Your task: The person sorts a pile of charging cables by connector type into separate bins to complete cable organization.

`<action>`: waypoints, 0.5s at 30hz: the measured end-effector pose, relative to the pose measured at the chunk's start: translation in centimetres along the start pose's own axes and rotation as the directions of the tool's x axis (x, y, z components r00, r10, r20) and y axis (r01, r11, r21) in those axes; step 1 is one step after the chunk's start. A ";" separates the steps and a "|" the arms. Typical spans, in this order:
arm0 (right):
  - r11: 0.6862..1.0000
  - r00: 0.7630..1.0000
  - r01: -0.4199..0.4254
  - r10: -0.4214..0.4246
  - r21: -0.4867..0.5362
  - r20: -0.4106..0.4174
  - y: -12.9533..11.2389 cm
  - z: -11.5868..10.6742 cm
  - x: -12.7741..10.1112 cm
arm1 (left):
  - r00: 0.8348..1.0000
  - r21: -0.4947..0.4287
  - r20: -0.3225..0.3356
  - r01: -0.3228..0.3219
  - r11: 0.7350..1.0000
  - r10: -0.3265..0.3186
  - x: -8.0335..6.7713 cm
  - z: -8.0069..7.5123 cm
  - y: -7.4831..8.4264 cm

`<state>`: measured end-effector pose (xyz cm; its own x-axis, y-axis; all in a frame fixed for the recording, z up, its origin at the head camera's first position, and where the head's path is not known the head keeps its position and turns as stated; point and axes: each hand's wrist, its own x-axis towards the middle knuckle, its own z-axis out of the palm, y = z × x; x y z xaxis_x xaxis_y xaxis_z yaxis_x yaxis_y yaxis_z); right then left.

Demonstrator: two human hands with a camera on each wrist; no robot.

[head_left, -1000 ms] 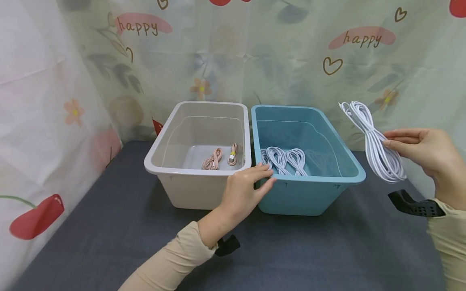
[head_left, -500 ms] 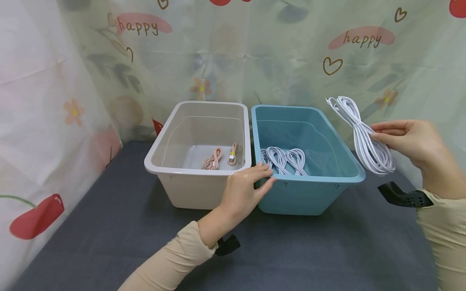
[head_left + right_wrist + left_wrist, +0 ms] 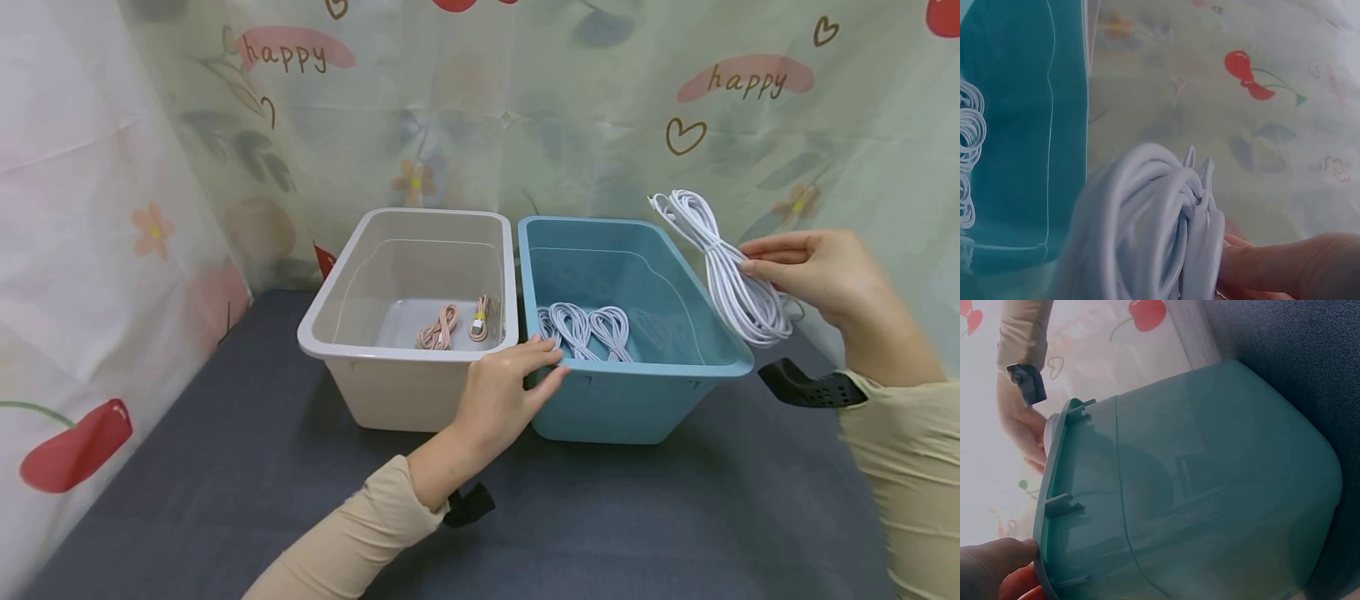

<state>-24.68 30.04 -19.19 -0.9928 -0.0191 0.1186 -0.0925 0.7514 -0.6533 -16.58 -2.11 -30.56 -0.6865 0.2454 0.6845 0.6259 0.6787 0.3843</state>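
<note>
My right hand [image 3: 817, 271] pinches a coiled white cable [image 3: 723, 271] tied at its middle, held up over the right edge of the blue bin [image 3: 637, 404]. The right wrist view shows the loops of this coiled cable [image 3: 1141, 231] large, with thumb and fingers at its side. On the near rim of the blue bin, at its left corner, my left hand [image 3: 506, 396] grips with thumb and fingertips; the left wrist view has its thumb [image 3: 1013, 553] on the rim. Several white cable coils [image 3: 573, 329] lie in the blue bin.
A beige bin [image 3: 405, 387] stands left of the blue one, close beside it. Inside are two pinkish cable bundles [image 3: 438, 329], one with a yellow band. Both bins stand on a dark cloth [image 3: 225, 483], with a printed curtain [image 3: 495, 108] behind.
My right hand has moved left and slightly up with the coiled white cable, from beside the blue bin to over its right edge. The left hand has stayed on the rim.
</note>
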 end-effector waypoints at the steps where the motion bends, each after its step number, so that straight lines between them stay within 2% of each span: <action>1: 1.000 1.000 0.003 -0.003 -0.004 0.002 -0.1 0.1 0.1 | 1.000 0.001 -0.001 -0.002 1.000 0.002 0.0 0.0 0.0; 15: 0.997 0.997 0.065 -0.064 -0.028 0.033 -2.1 1.7 1.5 | 1.000 -0.002 -0.002 -0.010 1.000 0.010 0.0 0.0 0.0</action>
<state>-26.08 27.26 -18.91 -0.9867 -0.0888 0.1358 -0.1548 0.7668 -0.6229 -16.56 -2.14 -30.59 -0.6796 0.2507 0.6895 0.6334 0.6747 0.3790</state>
